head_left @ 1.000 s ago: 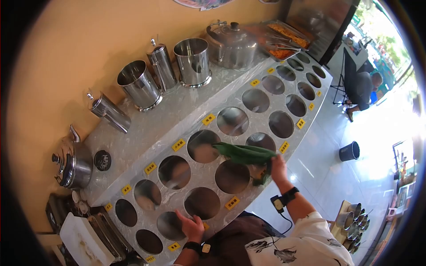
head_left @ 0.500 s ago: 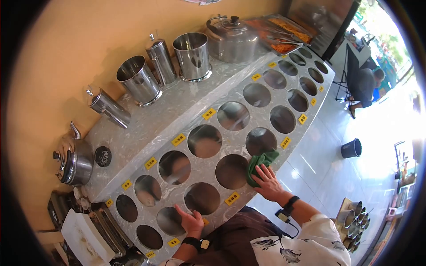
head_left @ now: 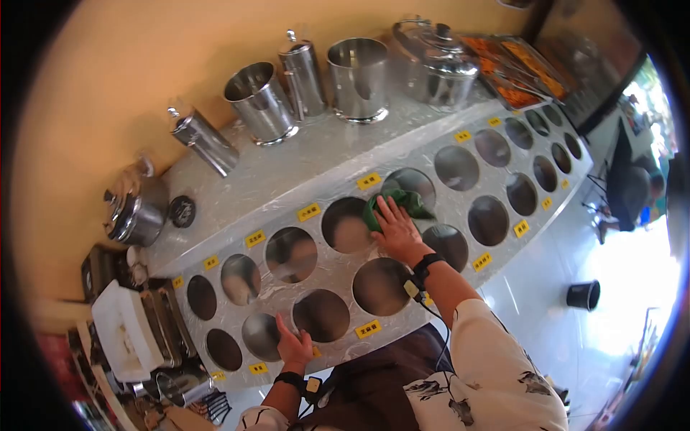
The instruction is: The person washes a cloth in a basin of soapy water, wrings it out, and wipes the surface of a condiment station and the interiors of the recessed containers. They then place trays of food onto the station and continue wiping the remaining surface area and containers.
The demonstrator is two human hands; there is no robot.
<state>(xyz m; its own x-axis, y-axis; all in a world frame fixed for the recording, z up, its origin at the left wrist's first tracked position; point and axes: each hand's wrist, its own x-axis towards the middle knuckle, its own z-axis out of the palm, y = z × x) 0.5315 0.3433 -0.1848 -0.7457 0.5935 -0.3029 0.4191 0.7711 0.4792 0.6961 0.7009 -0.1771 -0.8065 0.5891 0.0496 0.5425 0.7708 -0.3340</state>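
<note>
A green cloth (head_left: 411, 201) lies bunched on the grey marbled counter (head_left: 374, 262), between round holes of its back row. My right hand (head_left: 394, 228) presses on it with fingers stretched and spread, a black band round the wrist. Near the counter's front edge, my left hand (head_left: 293, 346) rests with thumb and fingers apart, holding nothing, between two front-row holes. Yellow labels (head_left: 369, 329) mark the counter beside the holes.
On the raised ledge stand steel canisters (head_left: 260, 108), tall lidded jugs (head_left: 205, 141) and a large lidded pot (head_left: 442, 72). Food trays (head_left: 517, 72) are at the back right, a kettle (head_left: 136, 208) and white tray (head_left: 126, 334) at left. A person (head_left: 636, 190) sits beyond a black bucket (head_left: 583, 295).
My right hand has moved with the green cloth from the front edge to the back row of holes. My left hand stays near the front edge. The view has shifted.
</note>
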